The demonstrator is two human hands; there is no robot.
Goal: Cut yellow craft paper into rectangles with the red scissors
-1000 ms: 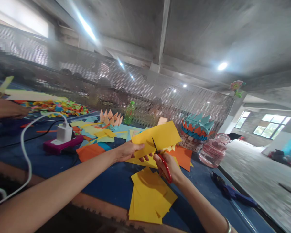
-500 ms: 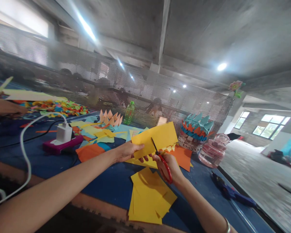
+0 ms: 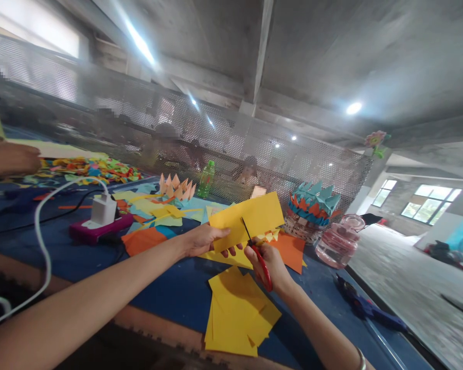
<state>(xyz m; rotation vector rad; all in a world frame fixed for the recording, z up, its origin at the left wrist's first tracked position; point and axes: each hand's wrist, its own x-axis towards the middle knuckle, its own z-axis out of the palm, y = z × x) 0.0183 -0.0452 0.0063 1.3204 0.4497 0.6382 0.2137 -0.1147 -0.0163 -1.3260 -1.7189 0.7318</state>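
My left hand (image 3: 204,239) pinches the left end of a yellow paper strip (image 3: 260,209), thumb on top and fingertips showing below it. Red-handled scissors (image 3: 265,272) are in my right hand (image 3: 273,263), fingers wrapped round the loops. Their dark blade lies over the strip near its middle, entering from the lower edge; the other blade is hidden behind the paper. Below both hands, several cut yellow paper pieces (image 3: 237,313) lie in a loose pile on the blue table (image 3: 170,303). Orange paper (image 3: 289,251) rests just behind my right hand.
A pink water bottle (image 3: 337,244) and a blue glue gun (image 3: 366,306) are on the right. Folded-paper baskets (image 3: 312,205) stand behind. At left are a purple power strip (image 3: 85,232) with a white charger, paper scraps (image 3: 92,168) and another person's hand (image 3: 11,158).
The scissors' handles look closer together as my right hand has squeezed slightly. The strip has barely moved. At far left, the other person's hand has shifted.
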